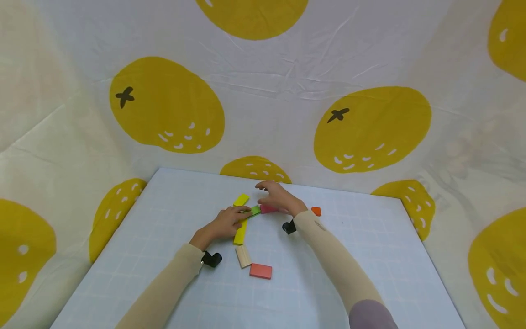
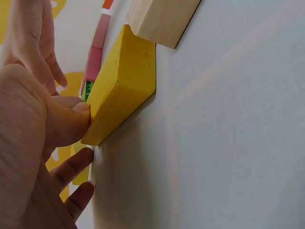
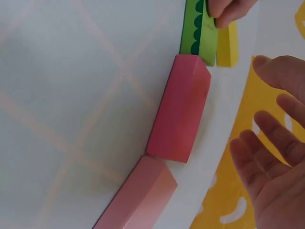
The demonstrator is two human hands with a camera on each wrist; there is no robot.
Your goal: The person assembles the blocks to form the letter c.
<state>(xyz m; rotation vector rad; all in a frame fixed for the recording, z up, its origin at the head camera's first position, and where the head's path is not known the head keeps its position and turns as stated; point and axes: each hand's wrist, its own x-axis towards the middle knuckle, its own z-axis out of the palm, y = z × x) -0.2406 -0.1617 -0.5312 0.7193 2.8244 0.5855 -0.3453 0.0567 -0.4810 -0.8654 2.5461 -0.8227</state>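
In the head view my left hand (image 1: 228,221) reaches over the joint of a long yellow block (image 1: 239,236) and a green block (image 1: 255,210). Its thumb rests against the yellow block's edge in the left wrist view, and the other fingers extend past it. Fingertips touch the green block (image 3: 207,36), which has a dark scalloped stripe, in the right wrist view. My right hand (image 1: 280,197) hovers beside a deep pink block (image 3: 178,107), fingers loosely bent and holding nothing. A paler pink block (image 3: 138,193) follows end to end; in the head view my right hand and wrist hide it.
Another yellow block (image 1: 241,199) lies behind the left hand. A plain wooden block (image 1: 243,256) and a red block (image 1: 260,271) lie nearer the front. An orange block (image 1: 316,211) sits right of the right wrist. A patterned cloth (image 1: 267,114) hangs behind the table (image 1: 230,301).
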